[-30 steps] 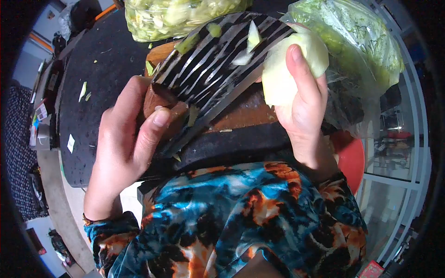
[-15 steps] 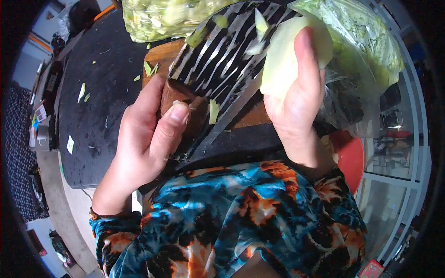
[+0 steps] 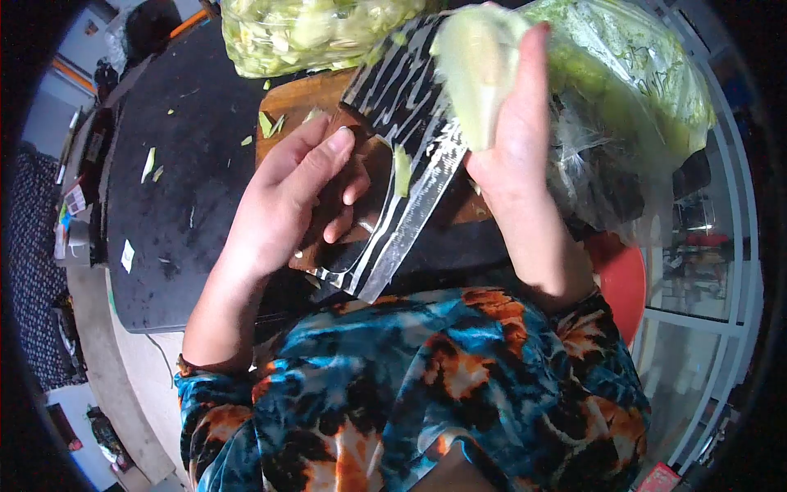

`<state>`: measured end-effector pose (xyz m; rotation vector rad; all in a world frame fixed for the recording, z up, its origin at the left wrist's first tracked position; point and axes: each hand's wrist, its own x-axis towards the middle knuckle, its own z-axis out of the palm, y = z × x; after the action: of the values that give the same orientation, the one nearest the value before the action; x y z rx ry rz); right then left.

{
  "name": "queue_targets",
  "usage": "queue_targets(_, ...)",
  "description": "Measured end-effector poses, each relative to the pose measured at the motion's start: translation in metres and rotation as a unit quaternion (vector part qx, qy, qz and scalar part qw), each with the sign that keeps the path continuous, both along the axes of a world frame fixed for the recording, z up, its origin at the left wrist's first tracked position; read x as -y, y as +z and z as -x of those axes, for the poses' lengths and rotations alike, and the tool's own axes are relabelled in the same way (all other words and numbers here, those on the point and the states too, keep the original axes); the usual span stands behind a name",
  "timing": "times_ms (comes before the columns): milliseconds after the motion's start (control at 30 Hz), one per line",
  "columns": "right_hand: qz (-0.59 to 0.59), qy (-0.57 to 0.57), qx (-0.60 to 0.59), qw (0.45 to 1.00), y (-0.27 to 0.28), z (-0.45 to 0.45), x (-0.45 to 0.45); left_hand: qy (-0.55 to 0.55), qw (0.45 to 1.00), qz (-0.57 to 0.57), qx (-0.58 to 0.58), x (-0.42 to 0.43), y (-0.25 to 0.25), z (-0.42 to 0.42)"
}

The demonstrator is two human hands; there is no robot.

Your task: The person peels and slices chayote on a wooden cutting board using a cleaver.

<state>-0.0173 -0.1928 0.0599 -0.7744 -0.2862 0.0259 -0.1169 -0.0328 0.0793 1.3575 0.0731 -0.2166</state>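
Observation:
My left hand [image 3: 287, 180] is closed on the brown wooden handle of a broad-bladed cutter. Its wide, shiny blade [image 3: 406, 90] shows dark and bright stripes, with a long pale strip along the near edge. Whether the stripes are slots or reflections, I cannot tell. A green vegetable scrap [image 3: 402, 170] clings near the handle. Pressed in my right hand [image 3: 520, 123] is a pale green piece of cabbage [image 3: 475, 70], which lies over the blade's far right part. The thumb rests along its right side; the other fingers are mostly hidden behind it.
Beneath the blade lies a wooden cutting board [image 3: 307, 98] on a black table [image 3: 180, 205] with scattered green scraps. Behind stands a clear bag of cut greens [image 3: 320, 37]. A bagged cabbage [image 3: 639, 82] is at the right, and a red round stool [image 3: 619, 283] sits below it.
The cabbage piece has turned and moved slightly up and left across the blade. My left hand and the cutter have shifted a little right and tilted, so the near edge strip shows brighter.

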Motion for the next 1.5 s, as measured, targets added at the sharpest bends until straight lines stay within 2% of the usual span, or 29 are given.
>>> queue_targets(33,0.068,-0.045,-0.016,0.997,-0.001,-0.002,-0.004,-0.007,0.999,0.046,-0.029,-0.002,-0.004,-0.003)
queue_targets(133,0.019,-0.010,-0.072,0.997,-0.027,-0.022,-0.008,-0.023,0.996,0.050,-0.064,-0.010,-0.014,-0.013)
queue_targets(233,-0.004,0.033,-0.063,0.997,-0.045,-0.045,-0.006,0.036,0.993,-0.112,-0.010,-0.017,-0.021,-0.020)
queue_targets(267,-0.002,0.041,-0.059,0.997,-0.048,-0.051,-0.005,0.044,0.996,-0.079,-0.008,-0.018,-0.020,-0.023)
queue_targets(300,0.027,0.071,-0.126,0.989,-0.045,-0.049,-0.006,0.050,0.996,-0.078,-0.003,-0.018,-0.021,-0.026)
queue_targets(400,0.021,0.174,-0.136,0.975,-0.046,-0.046,-0.008,0.066,0.996,-0.056,0.014,-0.017,-0.027,-0.032)
queue_targets(433,0.026,0.171,-0.128,0.977,-0.046,-0.047,-0.009,0.071,0.996,-0.046,0.020,-0.017,-0.030,-0.034)
queue_targets(600,0.049,0.119,-0.086,0.988,-0.051,-0.045,-0.014,0.110,0.984,-0.134,0.039,-0.020,-0.035,-0.035)
queue_targets(700,0.092,0.063,-0.108,0.988,-0.052,-0.049,-0.009,0.156,0.969,-0.191,0.031,-0.029,-0.026,-0.029)
queue_targets(733,0.105,0.046,-0.113,0.987,-0.054,-0.054,-0.004,0.142,0.966,-0.204,0.066,-0.040,-0.020,-0.027)
queue_targets(800,0.137,0.008,-0.054,0.989,-0.051,-0.061,0.006,0.246,0.938,-0.231,0.077,-0.055,-0.020,-0.025)
queue_targets(867,0.170,0.022,-0.032,0.985,-0.048,-0.059,0.009,0.264,0.950,-0.144,0.086,-0.069,-0.020,-0.025)
queue_targets(900,0.167,0.030,-0.022,0.985,-0.048,-0.057,0.009,0.295,0.941,-0.135,0.091,-0.064,-0.016,-0.025)
queue_targets(1033,0.175,0.046,0.022,0.983,-0.045,-0.045,0.003,0.275,0.947,-0.086,0.140,-0.073,-0.021,-0.026)
queue_targets(1167,0.146,0.022,0.026,0.989,-0.042,-0.040,-0.001,0.332,0.857,-0.276,0.281,-0.075,-0.026,-0.030)
queue_targets(1267,0.141,0.043,-0.002,0.989,-0.042,-0.038,0.001,0.298,0.854,-0.316,0.285,-0.074,-0.030,-0.026)
queue_targets(1367,0.071,0.104,-0.056,0.990,-0.044,-0.042,0.006,0.250,0.826,-0.409,0.298,-0.066,-0.029,-0.023)
queue_targets(1500,0.031,0.108,-0.023,0.993,-0.039,-0.045,0.008,0.222,0.814,-0.449,0.295,-0.048,-0.023,-0.015)
